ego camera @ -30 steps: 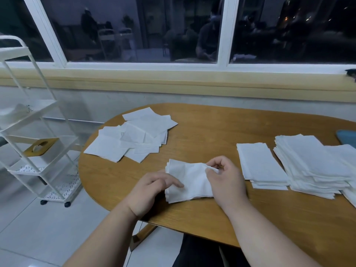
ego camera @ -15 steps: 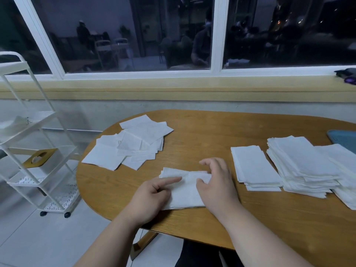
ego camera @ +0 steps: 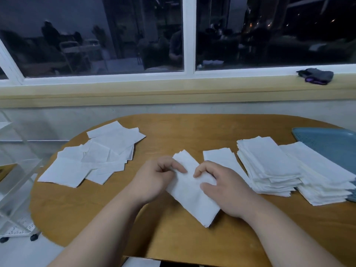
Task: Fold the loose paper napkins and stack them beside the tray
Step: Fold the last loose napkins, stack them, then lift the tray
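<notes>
A folded white napkin (ego camera: 189, 191) lies slanted on the wooden table (ego camera: 192, 132) between my hands. My left hand (ego camera: 156, 179) pinches its upper left edge with curled fingers. My right hand (ego camera: 221, 186) grips its right side, fingers curled over it. Loose unfolded napkins (ego camera: 92, 157) lie spread at the table's left. A low stack of folded napkins (ego camera: 221, 158) sits just right of my hands, with two taller stacks (ego camera: 269, 164) (ego camera: 319, 174) beyond it. The blue tray (ego camera: 331, 141) is at the far right.
A white wire shelf cart (ego camera: 17, 189) stands on the floor left of the table. A dark cloth bundle (ego camera: 316, 76) rests on the window sill at right. The table's near edge runs under my forearms.
The napkin has turned from lying crosswise to slanting toward the lower right, folded narrower. Both hands have shifted right with it, fingers now curled on its edges. The camera has turned right.
</notes>
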Tool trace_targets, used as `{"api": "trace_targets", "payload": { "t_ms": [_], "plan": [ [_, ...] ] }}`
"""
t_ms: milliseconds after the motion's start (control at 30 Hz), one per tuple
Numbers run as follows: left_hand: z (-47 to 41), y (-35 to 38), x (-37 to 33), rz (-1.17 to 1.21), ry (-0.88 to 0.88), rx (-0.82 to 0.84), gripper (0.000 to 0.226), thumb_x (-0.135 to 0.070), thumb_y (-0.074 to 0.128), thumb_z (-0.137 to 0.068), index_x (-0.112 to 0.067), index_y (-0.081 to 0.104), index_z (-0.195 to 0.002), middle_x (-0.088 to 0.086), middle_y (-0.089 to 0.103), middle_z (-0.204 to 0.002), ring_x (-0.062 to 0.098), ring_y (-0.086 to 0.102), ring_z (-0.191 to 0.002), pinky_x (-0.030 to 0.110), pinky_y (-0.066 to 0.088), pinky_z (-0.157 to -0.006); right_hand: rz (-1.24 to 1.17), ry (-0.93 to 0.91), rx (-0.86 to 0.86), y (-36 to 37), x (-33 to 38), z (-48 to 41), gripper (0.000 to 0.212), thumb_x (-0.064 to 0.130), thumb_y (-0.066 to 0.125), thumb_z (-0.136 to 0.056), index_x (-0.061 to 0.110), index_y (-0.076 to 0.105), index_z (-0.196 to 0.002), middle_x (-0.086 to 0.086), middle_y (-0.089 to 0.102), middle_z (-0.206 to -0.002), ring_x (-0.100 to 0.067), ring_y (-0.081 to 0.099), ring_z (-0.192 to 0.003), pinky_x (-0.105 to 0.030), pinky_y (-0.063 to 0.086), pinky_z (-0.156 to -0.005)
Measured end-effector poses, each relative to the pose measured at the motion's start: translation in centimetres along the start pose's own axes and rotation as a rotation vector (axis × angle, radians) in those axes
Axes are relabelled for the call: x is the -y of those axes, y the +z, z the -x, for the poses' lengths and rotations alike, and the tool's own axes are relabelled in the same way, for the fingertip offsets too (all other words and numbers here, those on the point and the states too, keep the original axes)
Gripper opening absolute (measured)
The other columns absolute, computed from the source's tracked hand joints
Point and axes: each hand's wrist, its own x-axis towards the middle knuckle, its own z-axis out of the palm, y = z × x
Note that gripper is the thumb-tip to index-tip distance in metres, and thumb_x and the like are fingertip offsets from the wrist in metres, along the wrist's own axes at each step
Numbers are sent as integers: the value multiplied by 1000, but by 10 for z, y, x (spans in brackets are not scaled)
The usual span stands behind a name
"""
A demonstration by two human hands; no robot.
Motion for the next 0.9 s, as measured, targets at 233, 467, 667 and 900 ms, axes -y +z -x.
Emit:
{"api": "trace_targets", "payload": {
  "t_ms": [233, 467, 667, 900],
  "plan": [
    [-58, 52, -10, 73, -37, -70, 29, -7, 69, -83, -35, 76, -89, -6, 54, -67, 12, 46, -53, 22, 39, -52, 20, 169, -326, -18, -37, -7, 26, 19, 54, -95, 43, 59, -100, 25, 60, -113, 4, 58, -81, -14, 46, -69],
    [-110, 79, -16, -75, -5, -27, 29, -6, 62, -84, -29, 74, -98, -10, 53, -63, 3, 47, -48, 14, 37, -48, 298, 236, -408, -19, -39, -11, 39, 25, 51, -98, 35, 51, -136, 19, 26, -149, -8, 59, -105, -24, 46, -84],
    [-134, 97, 2, -409, 47, 114, 36, -9, 53, -86, -32, 73, -105, -15, 63, -111, 3, 58, -98, 9, 45, -81, 548, 302, -340, -13, -34, -1, 35, 35, 43, -100, 31, 44, -135, 8, 11, -156, -14, 64, -93, -29, 53, -74],
    [-121, 87, 9, -379, 140, 12, 21, -23, 62, -90, -38, 73, -100, -16, 47, -131, 11, 33, -129, 33, 30, -114, 530, 205, -283, -4, -31, 18, 37, 44, 40, -101, 38, 45, -137, 22, 18, -153, -6, 62, -99, -21, 46, -70]
  ]
}}
